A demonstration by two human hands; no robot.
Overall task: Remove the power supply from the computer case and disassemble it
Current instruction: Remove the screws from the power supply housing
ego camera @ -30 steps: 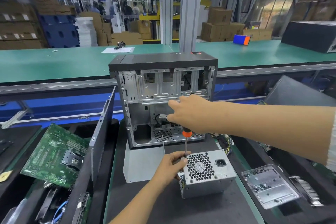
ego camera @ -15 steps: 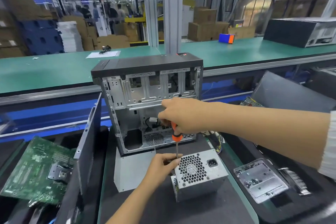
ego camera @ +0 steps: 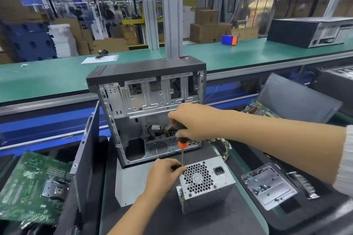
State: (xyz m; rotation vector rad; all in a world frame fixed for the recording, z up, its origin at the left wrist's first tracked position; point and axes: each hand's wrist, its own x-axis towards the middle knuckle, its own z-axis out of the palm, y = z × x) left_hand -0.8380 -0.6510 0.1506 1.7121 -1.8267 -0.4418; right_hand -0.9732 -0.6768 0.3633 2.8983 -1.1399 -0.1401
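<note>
While the green conveyor [ego camera: 57, 80] runs across the back, the computer case [ego camera: 149, 108] stands upright on the dark tabletop [ego camera: 210, 221] with its open side toward the camera, its metal frame bare inside apart from a few loose cables. Left of it a dark side panel [ego camera: 86, 158] leans on edge, and beyond that lies a green motherboard [ego camera: 32, 187]. The power supply [ego camera: 205, 183] sits out of the case, just in front of it on the tabletop, its honeycomb fan grille and power socket facing up and toward the camera. To the right rests a clear tray [ego camera: 269, 185] with small screws. The right hand [ego camera: 189, 122] grips the black-and-orange handle of a screwdriver [ego camera: 181, 143], held upright with its tip at the power supply's top left corner. The left hand [ego camera: 164, 175] pinches the shaft near the tip, against that corner.
</note>
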